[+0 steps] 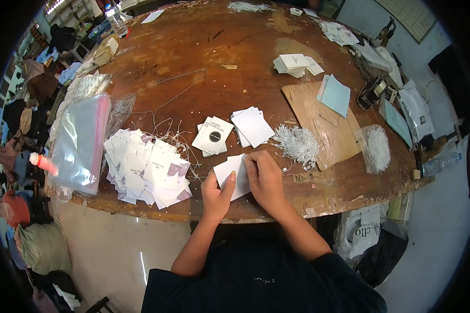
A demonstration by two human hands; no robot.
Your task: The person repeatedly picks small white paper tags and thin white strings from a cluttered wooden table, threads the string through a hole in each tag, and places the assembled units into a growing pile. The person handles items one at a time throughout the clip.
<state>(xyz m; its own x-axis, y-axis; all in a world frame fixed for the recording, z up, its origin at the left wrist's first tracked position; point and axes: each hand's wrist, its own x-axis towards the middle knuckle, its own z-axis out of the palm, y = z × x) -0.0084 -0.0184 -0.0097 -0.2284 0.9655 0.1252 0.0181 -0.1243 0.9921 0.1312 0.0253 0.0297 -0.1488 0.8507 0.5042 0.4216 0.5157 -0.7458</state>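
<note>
Close to the table's front edge, my left hand (218,194) grips a few white card tags (227,169), its thumb lying across them. My right hand (265,176) is closed at the upper right corner of these tags; whatever its fingertips pinch is hidden. Just beyond are a stack of blank white tags (252,127) and a smaller pile of printed tags (213,136) bearing a black circle. A heap of white tag strings (297,145) lies to the right of my right hand. Left of my left hand spreads a big pile of strung tags (150,169).
Clear plastic bags (80,143) and a red-capped bottle (43,163) lie at the left edge. A wooden board (326,128) carries a light blue notebook (335,96); beside it is a bag of strings (375,149). Another card stack (292,64) stands farther back.
</note>
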